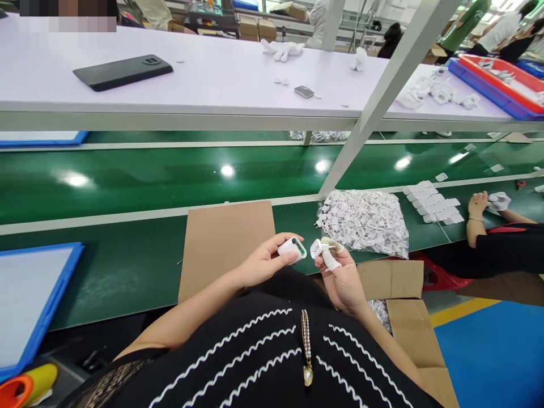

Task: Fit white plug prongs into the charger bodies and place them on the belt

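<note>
My left hand (264,260) is closed around a white charger housing (289,248). Its open end faces right, and a green circuit board shows inside. In my right hand (345,283), thumb and fingers pinch a white plug cap (317,249) with metal pins. Pale covers wrap the thumb and a fingertip of that hand. The housing and the cap are held close together with a small gap between them, above the bench's near edge. Beyond my right hand, a clear bag (363,222) full of small white plug parts lies on the green bench.
A cardboard sheet (227,243) lies left of my hands, and a blue-rimmed tray (79,255) farther left. A slanted metal post (382,96) supports the white shelf (221,96), which holds a phone (123,72). White housings (433,203) stand near a co-worker's hand (478,204). An open carton (412,323) is below right.
</note>
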A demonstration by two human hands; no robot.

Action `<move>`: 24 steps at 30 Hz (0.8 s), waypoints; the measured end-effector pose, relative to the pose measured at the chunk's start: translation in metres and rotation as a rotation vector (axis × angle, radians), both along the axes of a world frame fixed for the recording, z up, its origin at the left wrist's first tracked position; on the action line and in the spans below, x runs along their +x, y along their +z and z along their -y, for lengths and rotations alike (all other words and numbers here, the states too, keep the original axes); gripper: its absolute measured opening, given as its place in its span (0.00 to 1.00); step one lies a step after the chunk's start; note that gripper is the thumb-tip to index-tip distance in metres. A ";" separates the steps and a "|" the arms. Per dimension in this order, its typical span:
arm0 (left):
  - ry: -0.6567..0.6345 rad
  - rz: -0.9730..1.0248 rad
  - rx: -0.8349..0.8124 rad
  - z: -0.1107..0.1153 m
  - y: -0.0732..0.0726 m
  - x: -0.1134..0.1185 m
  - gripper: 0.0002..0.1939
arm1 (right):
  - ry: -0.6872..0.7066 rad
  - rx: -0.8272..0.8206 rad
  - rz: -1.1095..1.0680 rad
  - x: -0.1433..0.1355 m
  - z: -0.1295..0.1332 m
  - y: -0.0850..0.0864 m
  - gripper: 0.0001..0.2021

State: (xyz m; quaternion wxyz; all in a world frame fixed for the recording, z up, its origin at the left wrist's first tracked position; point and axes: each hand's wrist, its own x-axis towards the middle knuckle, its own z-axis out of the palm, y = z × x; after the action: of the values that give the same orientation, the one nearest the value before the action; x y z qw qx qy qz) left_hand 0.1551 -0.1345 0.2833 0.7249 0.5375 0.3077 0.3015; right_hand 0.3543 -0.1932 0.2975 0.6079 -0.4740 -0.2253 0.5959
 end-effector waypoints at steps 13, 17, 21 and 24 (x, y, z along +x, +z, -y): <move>-0.070 -0.144 0.185 -0.007 0.004 -0.007 0.22 | 0.090 0.362 0.713 0.007 -0.002 -0.001 0.16; -0.097 -0.170 0.300 -0.012 0.004 -0.005 0.19 | 0.212 0.461 0.944 0.011 -0.007 0.006 0.09; -0.132 -0.178 0.349 -0.014 0.003 -0.004 0.18 | 0.230 0.498 1.008 0.014 -0.010 0.001 0.12; -0.157 -0.216 0.388 -0.015 0.004 -0.003 0.17 | 0.194 0.506 1.015 0.015 -0.010 -0.002 0.10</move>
State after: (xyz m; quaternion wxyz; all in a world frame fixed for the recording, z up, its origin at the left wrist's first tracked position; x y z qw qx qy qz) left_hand 0.1523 -0.1199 0.2877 0.5919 0.7183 0.2772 0.2386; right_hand 0.3690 -0.1829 0.2951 0.4604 -0.5176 -0.6669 0.2744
